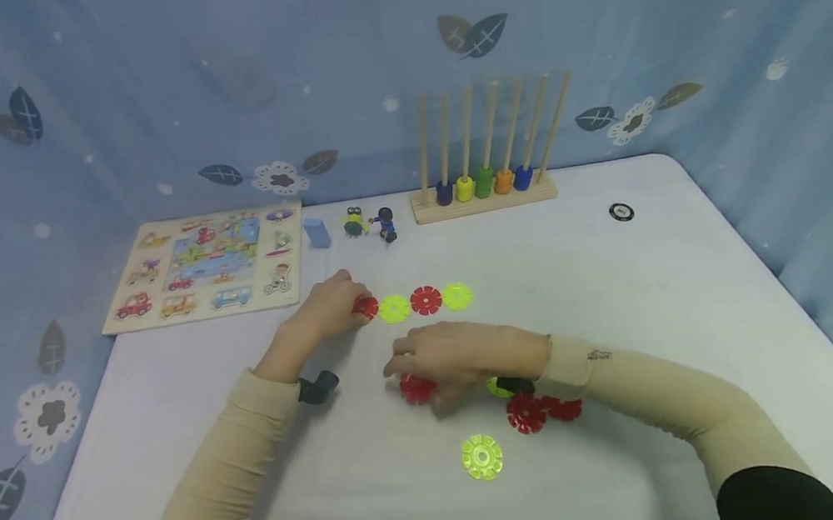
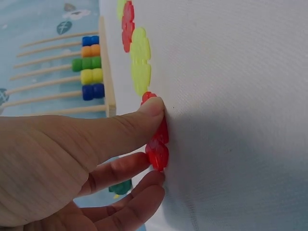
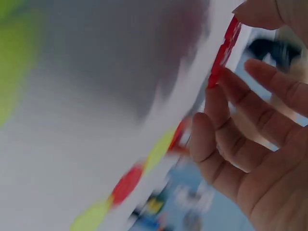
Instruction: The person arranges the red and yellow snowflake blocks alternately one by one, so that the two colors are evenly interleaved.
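Note:
My left hand [image 1: 326,306] pinches a red snowflake disc [image 2: 161,137] between thumb and fingers, at the left end of a row on the table. Along that row follow a yellow disc [image 1: 394,308], a red disc [image 1: 426,300] and another yellow disc [image 1: 457,295]. Below the row, my right hand [image 1: 463,356] holds a second red snowflake disc [image 3: 224,53] by its edges, lifted off the cloth in the right wrist view. Under the right forearm lie red discs [image 1: 527,413] and a partly hidden yellow disc [image 1: 499,387]. One yellow disc [image 1: 482,457] lies nearer the front.
A wooden picture puzzle board [image 1: 210,267] lies at the back left. Beside it are a blue block [image 1: 317,233] and two small figures [image 1: 386,224]. Behind them stands a peg rack [image 1: 486,200] with coloured beads. A round black token [image 1: 621,212] lies at the right.

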Action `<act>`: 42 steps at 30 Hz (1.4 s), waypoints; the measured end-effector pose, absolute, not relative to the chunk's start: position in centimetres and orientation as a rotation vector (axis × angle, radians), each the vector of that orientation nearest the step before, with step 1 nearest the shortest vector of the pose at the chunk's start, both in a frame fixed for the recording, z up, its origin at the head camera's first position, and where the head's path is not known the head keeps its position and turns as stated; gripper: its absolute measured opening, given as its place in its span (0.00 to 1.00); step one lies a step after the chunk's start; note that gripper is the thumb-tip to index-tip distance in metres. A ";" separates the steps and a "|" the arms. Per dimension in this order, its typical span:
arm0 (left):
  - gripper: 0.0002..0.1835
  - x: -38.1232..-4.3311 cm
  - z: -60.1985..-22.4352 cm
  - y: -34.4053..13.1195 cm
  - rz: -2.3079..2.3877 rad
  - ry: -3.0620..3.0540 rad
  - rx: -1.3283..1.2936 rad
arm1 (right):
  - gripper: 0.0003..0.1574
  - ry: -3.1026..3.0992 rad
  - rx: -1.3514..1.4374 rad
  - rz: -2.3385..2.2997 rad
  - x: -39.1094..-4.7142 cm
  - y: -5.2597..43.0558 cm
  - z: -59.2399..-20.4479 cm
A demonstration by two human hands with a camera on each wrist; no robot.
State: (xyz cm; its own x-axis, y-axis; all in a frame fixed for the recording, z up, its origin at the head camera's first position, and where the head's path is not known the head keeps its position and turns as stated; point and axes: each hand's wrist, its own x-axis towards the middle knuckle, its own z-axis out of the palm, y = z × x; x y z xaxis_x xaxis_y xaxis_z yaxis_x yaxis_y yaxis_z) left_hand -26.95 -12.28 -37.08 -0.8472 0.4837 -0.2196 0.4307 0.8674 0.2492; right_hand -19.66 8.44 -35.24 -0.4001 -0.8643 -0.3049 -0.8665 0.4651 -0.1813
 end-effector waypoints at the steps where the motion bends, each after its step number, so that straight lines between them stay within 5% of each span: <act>1: 0.21 -26.9 -37.1 -12.2 0.280 2.762 0.690 | 0.42 2.390 -1.417 -0.035 -20.1 9.7 -35.1; 14: 0.21 -27.1 -36.2 -11.1 0.366 2.781 0.741 | 0.41 2.725 -1.017 -0.230 -25.8 21.4 -34.6; 42: 0.20 -27.4 -37.0 -12.1 0.361 2.745 0.676 | 0.33 2.643 -1.002 -0.216 -29.2 20.5 -37.1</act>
State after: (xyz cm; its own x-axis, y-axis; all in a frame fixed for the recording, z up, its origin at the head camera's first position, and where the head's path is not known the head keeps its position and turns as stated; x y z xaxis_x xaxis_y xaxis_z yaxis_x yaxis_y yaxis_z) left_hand -27.41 -12.07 -37.03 -0.8476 0.4837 -0.2184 0.4108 0.8584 0.3072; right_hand -29.22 20.48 -37.06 -0.7094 -0.6666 -0.2289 -0.6207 0.7447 -0.2453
